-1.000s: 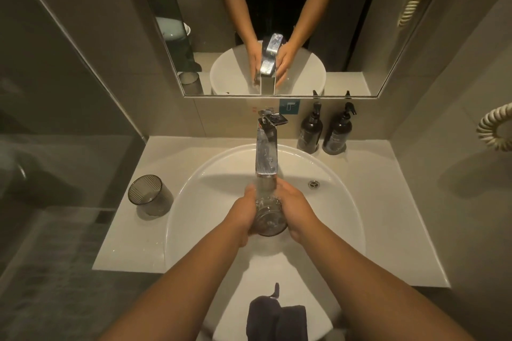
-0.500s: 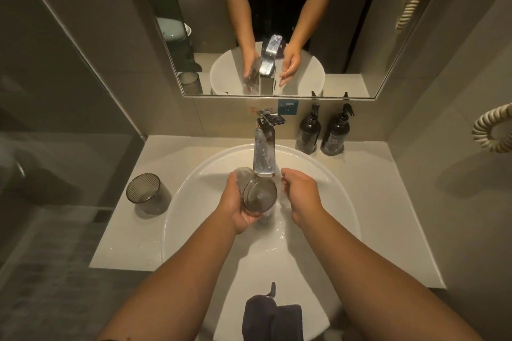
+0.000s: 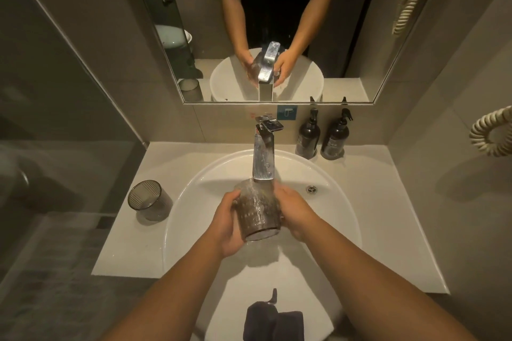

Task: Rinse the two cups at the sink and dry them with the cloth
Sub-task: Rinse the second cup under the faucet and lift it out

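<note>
From the head camera I see my left hand [image 3: 225, 225] and right hand [image 3: 295, 212] both curled around the smoky cup [image 3: 259, 210], held tilted under the running faucet [image 3: 264, 158] over the white sink [image 3: 343, 202]. The second cup [image 3: 148, 201] stands far left on the pale counter [image 3: 119, 255]; the dark cloth [image 3: 273, 321] drapes the near rim. Two dark pump bottles [image 3: 321, 137] stand far right below the mirror [image 3: 277, 22] — labels unreadable.

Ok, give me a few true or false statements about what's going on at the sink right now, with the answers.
1. Both hands hold one cup under the running tap. True.
2. The second cup stands inside the basin. False: it stands on the counter, left of the basin.
3. The dark cloth lies on the basin's near rim. True.
4. The two pump bottles stand left of the tap. False: they stand on its right.
</note>
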Demonstrator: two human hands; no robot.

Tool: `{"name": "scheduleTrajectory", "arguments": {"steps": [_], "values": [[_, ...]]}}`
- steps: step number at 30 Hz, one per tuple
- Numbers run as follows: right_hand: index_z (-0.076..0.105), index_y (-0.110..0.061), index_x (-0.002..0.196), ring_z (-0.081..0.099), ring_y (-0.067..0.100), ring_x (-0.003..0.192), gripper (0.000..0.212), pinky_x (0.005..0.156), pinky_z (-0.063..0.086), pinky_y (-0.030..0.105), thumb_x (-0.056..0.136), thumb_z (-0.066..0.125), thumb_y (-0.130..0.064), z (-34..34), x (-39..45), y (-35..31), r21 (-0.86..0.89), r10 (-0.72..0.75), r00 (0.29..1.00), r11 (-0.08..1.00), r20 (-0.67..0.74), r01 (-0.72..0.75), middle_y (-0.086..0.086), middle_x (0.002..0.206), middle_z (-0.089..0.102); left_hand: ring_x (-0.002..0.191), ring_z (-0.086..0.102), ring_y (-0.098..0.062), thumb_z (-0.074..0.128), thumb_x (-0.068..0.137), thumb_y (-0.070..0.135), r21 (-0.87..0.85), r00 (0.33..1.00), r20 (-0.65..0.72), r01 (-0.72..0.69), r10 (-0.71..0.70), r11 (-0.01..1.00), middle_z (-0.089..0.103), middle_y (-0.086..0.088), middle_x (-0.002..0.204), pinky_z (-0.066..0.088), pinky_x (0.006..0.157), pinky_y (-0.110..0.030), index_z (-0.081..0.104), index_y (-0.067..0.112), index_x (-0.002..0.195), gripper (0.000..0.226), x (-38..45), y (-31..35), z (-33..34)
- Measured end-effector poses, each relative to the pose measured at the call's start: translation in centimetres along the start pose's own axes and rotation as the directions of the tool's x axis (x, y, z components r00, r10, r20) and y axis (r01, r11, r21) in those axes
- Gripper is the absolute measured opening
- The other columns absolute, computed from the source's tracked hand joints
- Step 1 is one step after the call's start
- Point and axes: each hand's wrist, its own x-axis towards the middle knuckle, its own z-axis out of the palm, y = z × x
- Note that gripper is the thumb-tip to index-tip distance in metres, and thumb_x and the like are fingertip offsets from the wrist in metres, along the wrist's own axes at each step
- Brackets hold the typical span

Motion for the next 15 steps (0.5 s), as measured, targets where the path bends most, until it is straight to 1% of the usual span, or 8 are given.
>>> {"name": "scheduleTrajectory", "arguments": {"steps": [2, 3, 5, 7, 9, 11, 13, 15], "values": [[0.065, -0.014, 0.080, 0.059, 0.025, 0.068, 0.046, 0.064, 0.049, 0.039, 0.086, 0.044, -0.055, 0.3, 0.6, 0.9, -0.057, -0.070, 0.992, 0.996, -0.102, 0.064, 0.006, 0.074, 0.064, 0.123, 0.058, -0.044, 0.042, 0.096, 0.054, 0.110, 0.994, -0.110, -0.001, 0.013, 0.994, 0.063, -0.025, 0.131, 0.040, 0.108, -0.063, 0.059, 0.006, 0.134, 0.064, 0.1, -0.3, -0.2], [0.058, -0.017, 0.070, 0.051, 0.023, 0.066, 0.041, 0.062, 0.044, 0.040, 0.080, 0.042, -0.053, 0.4, 0.8, 1.3, -0.102, -0.113, 0.985, 0.990, -0.133, 0.100, 0.007, 0.069, 0.055, 0.119, 0.062, -0.042, 0.039, 0.096, 0.061, 0.190, 0.991, -0.132, -0.006, 0.032, 0.982, 0.066, -0.022, 0.128, 0.043, 0.107, -0.061, 0.061, 0.011, 0.133, 0.066, 0.1, -0.4, -0.4], [0.048, -0.021, 0.066, 0.048, 0.022, 0.065, 0.035, 0.062, 0.046, 0.043, 0.082, 0.041, -0.051, 0.7, 0.8, 1.7, -0.230, -0.177, 0.970, 0.963, -0.164, 0.137, 0.004, 0.066, 0.049, 0.112, 0.068, -0.036, 0.037, 0.094, 0.069, 0.314, 0.990, -0.133, -0.008, 0.052, 0.949, 0.071, -0.017, 0.120, 0.049, 0.103, -0.056, 0.065, 0.019, 0.127, 0.066, 0.1, -0.8, -0.8], [0.046, -0.019, 0.068, 0.053, 0.023, 0.065, 0.035, 0.068, 0.052, 0.044, 0.092, 0.045, -0.044, 1.1, -0.1, 1.2, -0.300, -0.222, 0.955, 0.941, -0.197, 0.157, 0.002, 0.068, 0.054, 0.110, 0.069, -0.034, 0.045, 0.088, 0.073, 0.349, 0.993, -0.111, -0.008, 0.050, 0.937, 0.073, -0.015, 0.118, 0.050, 0.102, -0.056, 0.066, 0.021, 0.126, 0.068, -0.1, -0.9, -1.0], [0.049, -0.017, 0.070, 0.055, 0.024, 0.069, 0.032, 0.071, 0.054, 0.044, 0.095, 0.049, -0.037, 1.2, -0.7, 0.7, -0.253, -0.239, 0.944, 0.951, -0.228, 0.180, 0.003, 0.071, 0.057, 0.110, 0.069, -0.036, 0.050, 0.085, 0.072, 0.312, 0.992, -0.113, -0.024, 0.062, 0.950, 0.073, -0.016, 0.118, 0.049, 0.101, -0.059, 0.066, 0.018, 0.125, 0.069, -0.5, -0.8, -0.9], [0.052, -0.015, 0.072, 0.053, 0.023, 0.070, 0.028, 0.068, 0.051, 0.040, 0.095, 0.052, -0.031, 1.0, -0.9, 0.3, -0.169, -0.210, 0.959, 0.969, -0.189, 0.179, 0.008, 0.074, 0.058, 0.109, 0.069, -0.036, 0.046, 0.093, 0.064, 0.272, 0.991, -0.114, -0.040, 0.073, 0.961, 0.073, -0.016, 0.117, 0.049, 0.101, -0.061, 0.065, 0.016, 0.125, 0.061, -0.6, -0.7, -1.1], [0.061, -0.012, 0.081, 0.055, 0.022, 0.071, 0.030, 0.066, 0.048, 0.037, 0.096, 0.052, -0.036, 0.8, -1.0, 0.0, -0.094, -0.153, 0.982, 0.985, -0.110, 0.143, 0.013, 0.081, 0.063, 0.107, 0.070, -0.035, 0.041, 0.098, 0.059, 0.254, 0.990, -0.120, -0.046, 0.079, 0.966, 0.074, -0.017, 0.115, 0.051, 0.099, -0.058, 0.064, 0.015, 0.124, 0.056, -0.7, -0.8, -1.2], [0.068, -0.010, 0.092, 0.058, 0.019, 0.072, 0.043, 0.070, 0.052, 0.036, 0.097, 0.045, -0.046, 0.4, -1.4, -0.8, -0.051, -0.094, 0.991, 0.995, -0.091, 0.090, 0.011, 0.085, 0.067, 0.098, 0.072, -0.032, 0.042, 0.099, 0.056, 0.247, 0.985, -0.143, -0.060, 0.098, 0.967, 0.075, -0.014, 0.107, 0.055, 0.093, -0.052, 0.064, 0.013, 0.117, 0.052, -1.2, -0.6, -1.2]]}}
